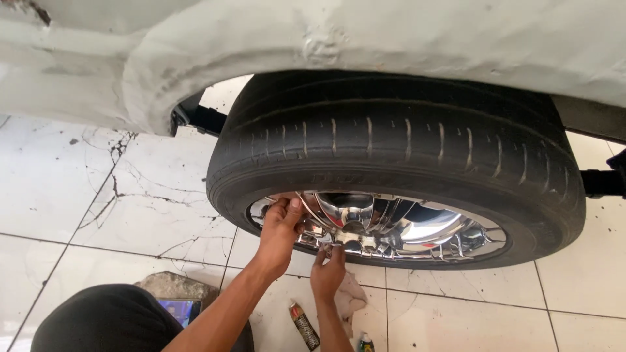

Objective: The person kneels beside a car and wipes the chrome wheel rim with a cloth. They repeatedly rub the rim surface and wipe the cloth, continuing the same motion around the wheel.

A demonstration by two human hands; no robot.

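A black tyre (398, 143) on a shiny chrome rim (404, 228) sits under a white car body (391, 39). My left hand (280, 228) reaches up from the lower left and curls its fingers around a chrome spoke at the rim's left side. Just below and to the right, my right hand (328, 268) has its fingertips pinched on a small part near the hub's lower edge. I cannot tell what that part is. A crumpled pale cloth (351, 296) lies on the floor under my right wrist.
The floor is white cracked tile (98, 189). A small dark tube (304, 324) and a green-topped bottle (365, 343) lie by my right forearm. A phone (180, 309) rests by a grey stone (171, 285) near my dark-clothed knee (104, 322). A black axle bar (603, 182) juts out at right.
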